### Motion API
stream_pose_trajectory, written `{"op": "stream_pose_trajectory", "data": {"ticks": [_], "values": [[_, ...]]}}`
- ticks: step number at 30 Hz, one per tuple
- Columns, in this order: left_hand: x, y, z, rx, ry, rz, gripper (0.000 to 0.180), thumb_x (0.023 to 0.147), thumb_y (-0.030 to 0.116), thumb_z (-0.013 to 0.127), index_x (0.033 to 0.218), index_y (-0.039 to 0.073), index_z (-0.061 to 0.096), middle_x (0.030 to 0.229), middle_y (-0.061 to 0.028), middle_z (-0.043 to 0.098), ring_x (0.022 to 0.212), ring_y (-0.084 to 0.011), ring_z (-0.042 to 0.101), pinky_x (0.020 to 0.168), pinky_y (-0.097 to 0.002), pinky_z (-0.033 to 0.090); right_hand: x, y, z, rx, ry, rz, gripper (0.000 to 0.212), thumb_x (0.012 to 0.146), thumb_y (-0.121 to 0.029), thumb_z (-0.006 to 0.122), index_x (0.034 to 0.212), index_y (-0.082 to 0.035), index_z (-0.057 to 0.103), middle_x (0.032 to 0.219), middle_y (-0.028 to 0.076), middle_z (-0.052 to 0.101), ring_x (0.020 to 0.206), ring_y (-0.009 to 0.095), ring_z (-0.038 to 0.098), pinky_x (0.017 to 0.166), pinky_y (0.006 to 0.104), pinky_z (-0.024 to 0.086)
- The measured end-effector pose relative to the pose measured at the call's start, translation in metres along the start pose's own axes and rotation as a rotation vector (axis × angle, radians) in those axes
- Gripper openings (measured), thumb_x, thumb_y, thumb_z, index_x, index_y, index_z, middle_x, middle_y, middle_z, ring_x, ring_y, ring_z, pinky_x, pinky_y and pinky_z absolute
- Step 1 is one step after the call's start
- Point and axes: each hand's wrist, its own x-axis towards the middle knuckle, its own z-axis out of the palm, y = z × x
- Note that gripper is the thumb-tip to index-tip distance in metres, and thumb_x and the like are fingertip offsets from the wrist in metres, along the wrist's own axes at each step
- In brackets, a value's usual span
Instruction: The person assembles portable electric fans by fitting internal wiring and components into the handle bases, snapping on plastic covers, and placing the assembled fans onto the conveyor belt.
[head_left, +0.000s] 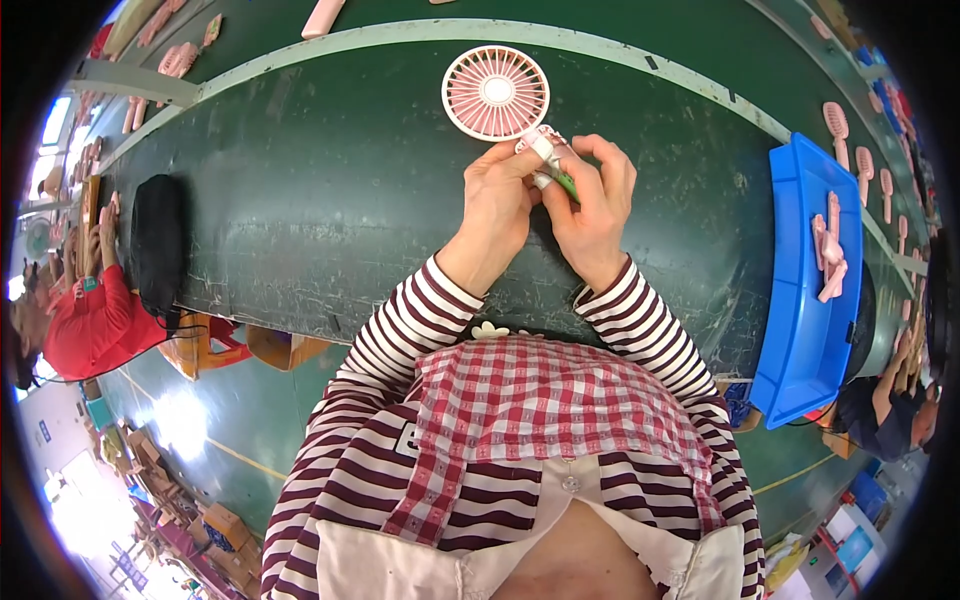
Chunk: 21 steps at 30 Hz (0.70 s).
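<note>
Left grip (497,200) pinches fan (497,90); right grip (592,212) holds green piece (567,184) on near side; I see tray (795,370) right of fan.

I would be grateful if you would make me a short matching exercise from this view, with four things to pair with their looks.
Things:
1. Fan
2. Tray
3. Apron
4. Sleeves

Looks:
A. Blue, with pink parts inside
B. Dark and white stripes
C. Round, pink and white
D. Red and white checks

Right pairs: 1-C, 2-A, 3-D, 4-B.
</note>
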Motion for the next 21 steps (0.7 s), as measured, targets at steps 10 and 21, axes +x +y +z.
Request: {"op": "stream_pose_trajectory", "data": {"ticks": [10, 21], "values": [[-0.001, 0.003, 0.0, 0.088, 0.023, -0.073, 0.019, 0.089, 0.008, 0.046, 0.104, 0.001, 0.055, 0.097, -0.0088, 0.061, 0.083, -0.0164, 0.058, 0.072, -0.0315, 0.048, 0.003, 0.003, -0.009, -0.038, -0.088, -0.212, 0.021, 0.062, 0.0, 0.066, 0.082, -0.005, 0.061, 0.085, 0.005, 0.058, 0.078, 0.022, 0.055, 0.087, 0.0436, 0.038], [-0.003, 0.01, 0.001, 0.157, 0.041, -0.134, 0.02, 0.088, 0.008, 0.048, 0.106, 0.002, 0.055, 0.097, -0.0065, 0.061, 0.084, -0.0163, 0.059, 0.072, -0.0309, 0.048, 0.01, -0.007, -0.035, -0.269, -0.402, -0.325, 0.023, 0.065, -0.002, 0.059, 0.087, -0.008, 0.064, 0.102, 0.005, 0.054, 0.096, 0.022, 0.053, 0.094, 0.0492, 0.033]]}}
